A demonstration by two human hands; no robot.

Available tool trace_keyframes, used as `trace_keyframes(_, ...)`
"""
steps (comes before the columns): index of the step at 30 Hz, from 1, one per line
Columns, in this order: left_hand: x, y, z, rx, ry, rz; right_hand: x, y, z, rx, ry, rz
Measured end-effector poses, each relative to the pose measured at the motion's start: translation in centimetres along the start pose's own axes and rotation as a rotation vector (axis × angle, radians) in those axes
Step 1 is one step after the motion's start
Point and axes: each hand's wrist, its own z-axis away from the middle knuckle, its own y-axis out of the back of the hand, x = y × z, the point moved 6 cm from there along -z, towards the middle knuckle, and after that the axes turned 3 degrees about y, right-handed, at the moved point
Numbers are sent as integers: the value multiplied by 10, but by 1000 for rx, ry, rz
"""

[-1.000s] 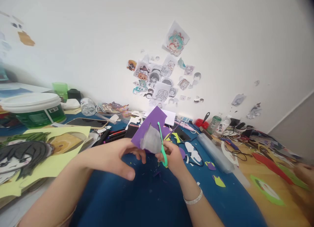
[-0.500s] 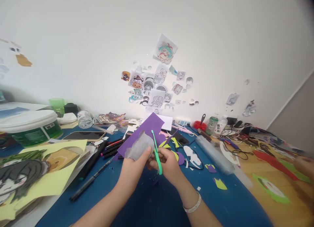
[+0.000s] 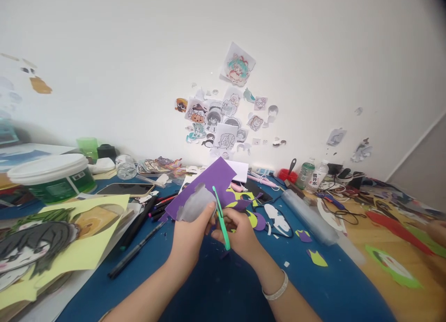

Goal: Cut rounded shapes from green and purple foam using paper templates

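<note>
A purple sheet (image 3: pixel 219 175) with a grey paper cutout (image 3: pixel 197 205) lying over it is pinched in my left hand (image 3: pixel 191 233), thumb on the cutout's right edge. My right hand (image 3: pixel 239 231) is closed round green-handled scissors (image 3: pixel 223 222), whose tips point up across the right side of the cutout. Between the two hands, the fingertips nearly meet beneath the paper. Purple and yellow scraps (image 3: pixel 256 220) lie just beyond my right hand, and a few dark purple bits sit on the blue mat (image 3: pixel 223 285) below.
At the left are a white-lidded green tub (image 3: pixel 52 178), a phone (image 3: pixel 125 189), a yellow drawing sheet (image 3: pixel 80 247) and several pens (image 3: pixel 137 247). On the right lie a clear plastic roll (image 3: pixel 310 217) and bottles (image 3: pixel 318 173). Another person's hand (image 3: pixel 435 231) shows at the right edge.
The whole view has shifted, so the desk and wall appear slightly farther right. Both hands still hold the paper and scissors, and the scissor tips sit a little farther left over the cutout.
</note>
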Motion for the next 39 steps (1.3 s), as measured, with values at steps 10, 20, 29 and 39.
trace_keyframes(10, -2, 1, 0, 39, 15, 21, 1, -1, 1, 33, -1, 5)
trace_keyframes(20, 0, -2, -2, -30, 8, -16, 5, 0, 3, 16, 4, -1)
trace_keyframes(29, 6, -3, 0, -51, -29, -107, 5, 0, 1, 22, 29, -54)
trace_keyframes(39, 10, -5, -4, -137, -82, -60, 7, -1, 4, -33, -3, -105)
